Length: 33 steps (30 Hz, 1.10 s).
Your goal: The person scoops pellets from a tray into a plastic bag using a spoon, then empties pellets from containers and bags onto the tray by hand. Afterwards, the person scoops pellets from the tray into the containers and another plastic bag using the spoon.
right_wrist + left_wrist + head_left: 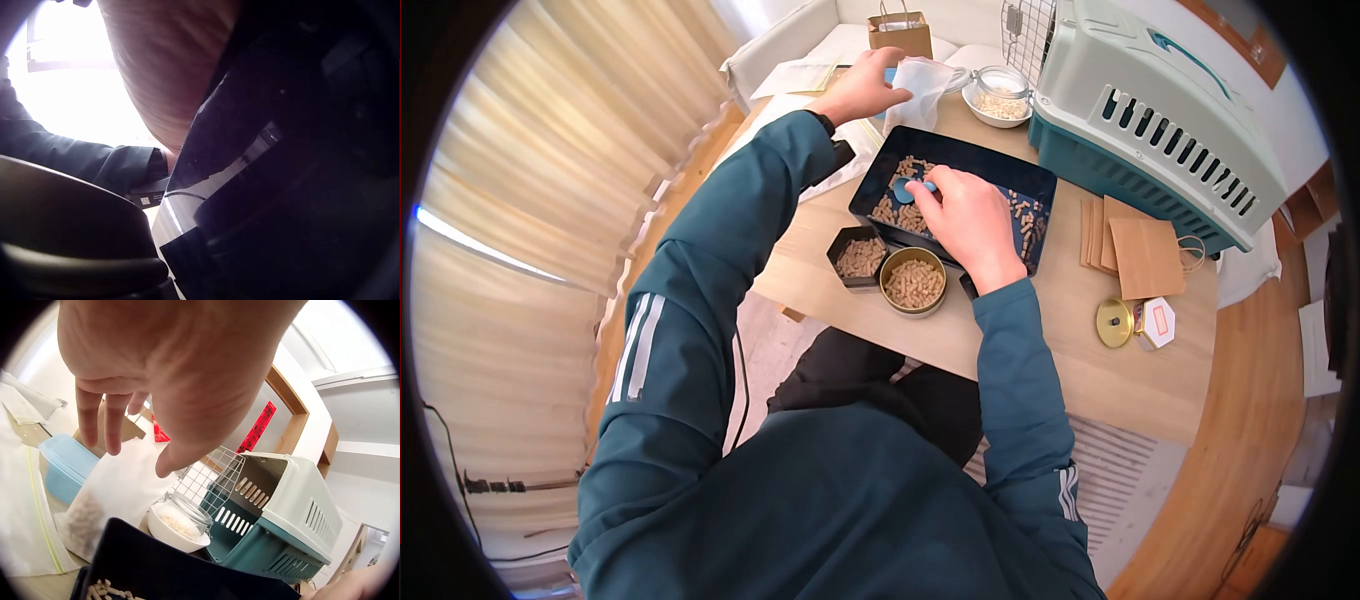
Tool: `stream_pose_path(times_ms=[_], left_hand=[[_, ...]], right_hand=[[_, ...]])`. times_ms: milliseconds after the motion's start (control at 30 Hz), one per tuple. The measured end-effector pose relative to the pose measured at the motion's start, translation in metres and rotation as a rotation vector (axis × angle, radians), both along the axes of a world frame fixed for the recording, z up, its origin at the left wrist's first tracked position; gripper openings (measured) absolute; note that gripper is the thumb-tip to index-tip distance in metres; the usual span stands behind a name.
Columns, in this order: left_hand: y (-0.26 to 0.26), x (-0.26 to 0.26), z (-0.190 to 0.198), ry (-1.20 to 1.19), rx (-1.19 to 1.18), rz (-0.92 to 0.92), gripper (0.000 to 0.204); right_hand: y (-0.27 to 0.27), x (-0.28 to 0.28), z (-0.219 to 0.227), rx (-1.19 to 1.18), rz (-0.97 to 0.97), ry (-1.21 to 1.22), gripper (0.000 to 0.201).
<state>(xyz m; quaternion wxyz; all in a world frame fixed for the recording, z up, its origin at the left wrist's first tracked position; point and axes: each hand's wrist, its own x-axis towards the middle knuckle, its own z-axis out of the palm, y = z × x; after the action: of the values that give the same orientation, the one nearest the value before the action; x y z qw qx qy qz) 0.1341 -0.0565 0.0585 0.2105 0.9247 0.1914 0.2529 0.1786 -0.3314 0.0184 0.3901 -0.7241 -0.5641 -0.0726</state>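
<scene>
In the head view my right hand (975, 215) grips a small blue scoop (903, 190) inside a dark rectangular tray (1000, 170). Tan pellets (897, 214) lie on the tray's bottom around the scoop. My left hand (865, 88) reaches over the far left of the table, beside a translucent white bag (922, 88). From the left wrist, its fingers (114, 422) and thumb hang apart above the bag, which has pellets at its bottom. In front of the tray stand a black hexagonal tin (832, 250) and a round gold tin (913, 310), both filled with pellets.
A green and grey pet carrier (1150, 120) stands at the back right. Near it are a white bowl (1000, 121) with a clip-top jar (1002, 82), and folded paper bags (1145, 255). A gold lid (1114, 323) lies at the right; a light blue box (69, 465) stands behind the bag.
</scene>
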Motion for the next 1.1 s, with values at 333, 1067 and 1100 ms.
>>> stream_pose_path(times_ms=[333, 1067, 1100], left_hand=[[0.054, -0.061, -0.026, 0.732, -0.093, 0.127, 0.138], [0.031, -0.118, -0.043, 0.321, 0.108, 0.123, 0.096], [0.024, -0.125, -0.039, 0.225, 0.083, 0.073, 0.094]], right_hand=[[-0.002, 0.0, 0.002, 0.004, 0.01, 0.011, 0.028], [0.0, 0.002, 0.002, -0.006, 0.012, 0.043, 0.028], [0.001, 0.002, 0.001, -0.001, 0.011, 0.047, 0.028]])
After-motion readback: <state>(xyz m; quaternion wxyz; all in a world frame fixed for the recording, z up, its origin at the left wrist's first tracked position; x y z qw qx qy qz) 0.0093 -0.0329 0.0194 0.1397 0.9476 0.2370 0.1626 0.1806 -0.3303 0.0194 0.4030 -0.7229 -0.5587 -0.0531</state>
